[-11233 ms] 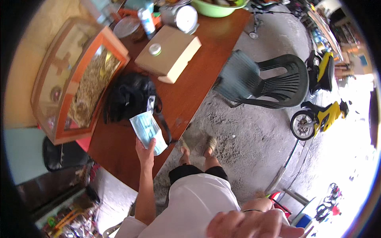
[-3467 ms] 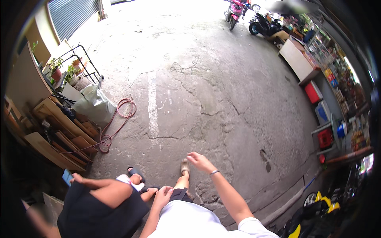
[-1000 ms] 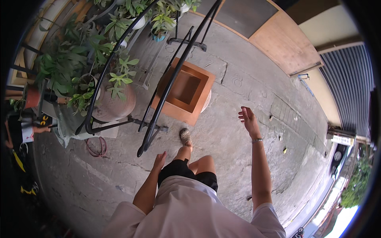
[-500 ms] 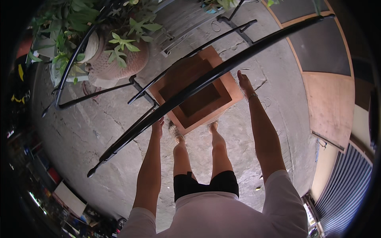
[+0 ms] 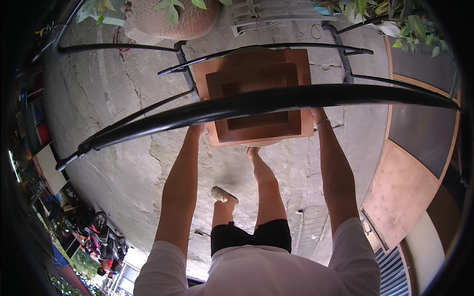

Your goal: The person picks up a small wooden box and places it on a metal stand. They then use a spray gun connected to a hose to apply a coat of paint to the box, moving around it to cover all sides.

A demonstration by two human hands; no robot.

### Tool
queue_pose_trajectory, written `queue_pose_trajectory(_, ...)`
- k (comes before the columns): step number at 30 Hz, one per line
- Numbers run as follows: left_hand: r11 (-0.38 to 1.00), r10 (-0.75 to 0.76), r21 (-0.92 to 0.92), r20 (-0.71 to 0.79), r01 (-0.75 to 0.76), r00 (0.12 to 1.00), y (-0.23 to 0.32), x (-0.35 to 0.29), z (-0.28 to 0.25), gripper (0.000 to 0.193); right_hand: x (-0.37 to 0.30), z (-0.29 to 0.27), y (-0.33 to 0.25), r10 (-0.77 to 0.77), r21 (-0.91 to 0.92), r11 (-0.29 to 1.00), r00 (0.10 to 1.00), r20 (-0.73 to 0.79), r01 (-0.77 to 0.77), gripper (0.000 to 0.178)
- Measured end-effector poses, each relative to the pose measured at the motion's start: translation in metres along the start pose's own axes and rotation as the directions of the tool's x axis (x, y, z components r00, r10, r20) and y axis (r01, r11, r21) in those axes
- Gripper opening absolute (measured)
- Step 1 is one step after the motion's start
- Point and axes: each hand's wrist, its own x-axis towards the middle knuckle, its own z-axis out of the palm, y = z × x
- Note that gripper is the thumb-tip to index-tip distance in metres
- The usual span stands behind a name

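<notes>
A square orange-brown piece with nested, stepped rectangles (image 5: 261, 140) sits in front of my legs, inside a black tubular metal frame. The frame's thick nearest bar (image 5: 247, 102) bows across the view over it. My left hand (image 5: 197, 129) is at the brown piece's left edge, just under the bar. At its right edge is my right hand (image 5: 319, 115), with a bracelet at the wrist. The bar hides the fingers of both hands, so I cannot tell whether they grip the brown piece.
A pinkish woven-textured pot (image 5: 173, 22) with leafy plants stands at the far left. Beyond the frame lies a grey slatted piece (image 5: 266, 14). Dark wood-edged panels (image 5: 419, 118) and a light brown board (image 5: 400, 192) line the right. Cracked concrete floor (image 5: 123, 172) surrounds my feet.
My body has turned, so the frame and brown piece now appear level instead of slanted. My right hand, earlier stretched out by its edge, has gone partly behind the bar. My left foot has moved back.
</notes>
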Motion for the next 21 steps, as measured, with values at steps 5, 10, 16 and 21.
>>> queue_pose_trajectory(5,0.954,-0.117,0.283,0.048,0.098,0.992,-0.008,-0.034,-0.001,0.097,-0.050,-0.003,-0.031,0.172,-0.085,0.980,0.982,-0.082,-0.179,0.069)
queue_pose_trajectory(10,0.990,-0.058,0.134,0.114,0.043,0.992,-0.025,-0.132,-0.004,0.115,-0.115,-0.010,-0.041,0.150,-0.128,0.978,0.980,-0.129,-0.166,0.065)
queue_pose_trajectory(16,0.988,-0.116,0.087,-0.084,0.123,0.990,-0.073,-0.233,-0.036,0.079,-0.200,-0.004,-0.057,0.105,-0.205,0.973,0.994,-0.030,-0.109,0.052)
queue_pose_trajectory(21,0.943,0.133,-0.281,-0.176,-0.180,0.975,-0.096,-0.359,-0.088,0.065,-0.270,0.056,-0.078,0.115,-0.089,0.991,0.975,0.191,-0.100,0.056)
